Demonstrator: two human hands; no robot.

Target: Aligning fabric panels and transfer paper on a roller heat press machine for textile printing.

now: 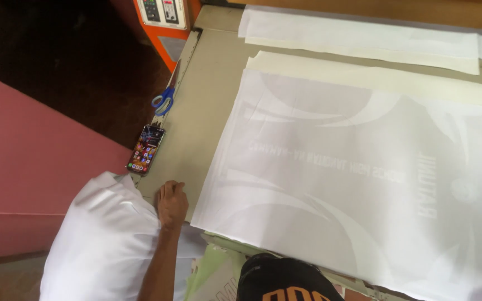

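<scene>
Left hand fingers curled together, gripping nothing, knuckles braced on beige table edge beside large translucent white printed sheet, against white cloth bundle; right hand out of view

Phone at table edge, screen lit, colourful icons; grey control panel above.

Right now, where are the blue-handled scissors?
In the head view, the blue-handled scissors lie on the table's left edge, just beyond the lit smartphone.
</scene>
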